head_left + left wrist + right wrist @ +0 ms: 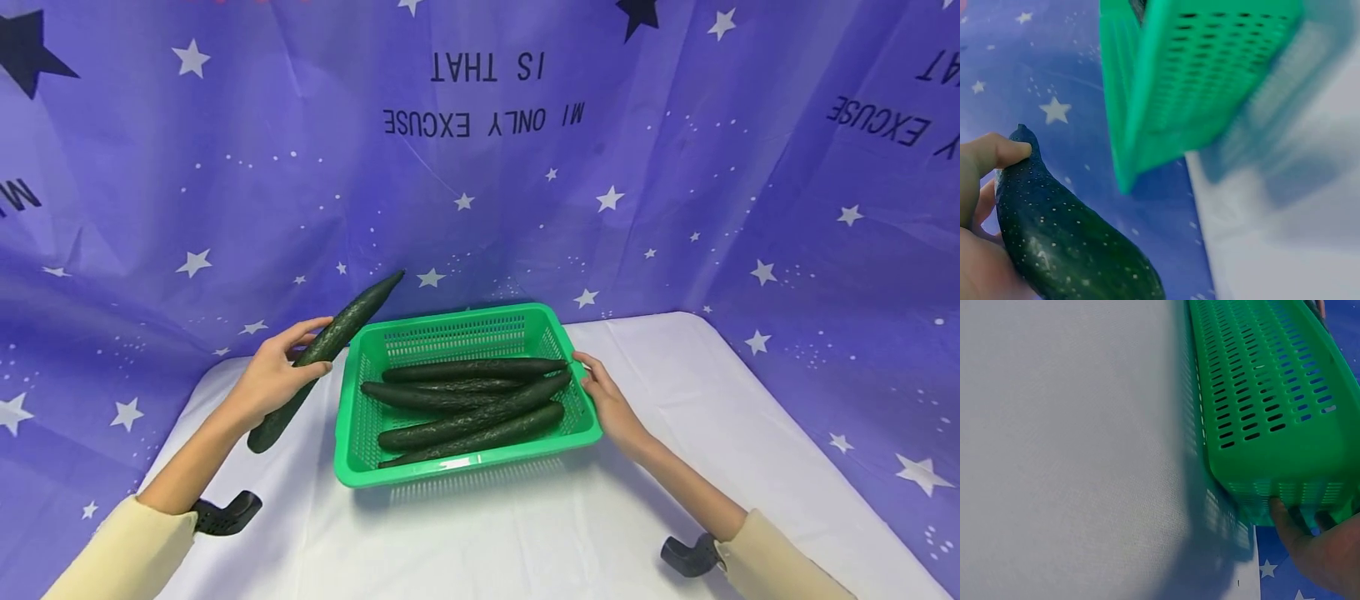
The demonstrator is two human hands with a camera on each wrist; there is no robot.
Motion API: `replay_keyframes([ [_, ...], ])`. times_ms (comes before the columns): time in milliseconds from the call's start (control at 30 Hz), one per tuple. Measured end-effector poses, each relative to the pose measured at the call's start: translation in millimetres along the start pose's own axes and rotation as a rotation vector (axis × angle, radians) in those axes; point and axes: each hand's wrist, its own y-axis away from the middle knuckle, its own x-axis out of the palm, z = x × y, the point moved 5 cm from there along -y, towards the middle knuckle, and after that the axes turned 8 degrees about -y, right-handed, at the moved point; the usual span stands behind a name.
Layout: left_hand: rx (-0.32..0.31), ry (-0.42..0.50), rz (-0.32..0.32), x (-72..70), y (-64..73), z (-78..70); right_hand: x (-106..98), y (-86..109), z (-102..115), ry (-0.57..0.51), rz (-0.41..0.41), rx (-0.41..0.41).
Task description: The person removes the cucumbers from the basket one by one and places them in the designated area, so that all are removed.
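A long dark green cucumber (327,343) is gripped in my left hand (272,375), thumb on one side and fingers on the other. It slants up toward the back, just left of the green plastic basket (468,312). In the left wrist view the cucumber (1066,225) fills the lower left, near the basket wall (1210,81). My right hand (613,408) holds the basket by its right end; in the right wrist view its fingers (1285,519) press against the slotted end wall. Several more cucumbers (472,417) lie lengthwise inside the basket.
A white cloth (480,546) covers the table under the basket. Behind and at both sides hangs a purple-blue curtain (480,242) with stars and upside-down lettering. A black wrist device (228,512) sits at the left sleeve, another device (688,556) at the right.
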Motion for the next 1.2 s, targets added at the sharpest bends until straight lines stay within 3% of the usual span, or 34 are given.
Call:
replay_keyframes([
  [300,-0.153,0.036,-0.006,1.4,38.9,47.2,1.2,-2.4,0.2,0.061,0.001,-0.001],
  [433,-0.225,0.059,0.007,10.4,51.3,66.2,-1.2,-3.8,-1.0,0.081,0.004,-0.009],
  [567,-0.257,0.104,0.006,23.8,56.8,81.4,-4.8,-3.3,0.6,0.093,-0.001,0.0],
  [833,-0.352,0.179,0.003,46.9,68.3,102.0,-4.0,-4.8,-0.9,0.097,0.004,0.007],
  [1200,-0.491,0.199,0.015,62.1,85.2,119.0,-0.4,-3.0,-0.8,0.093,0.008,0.003],
])
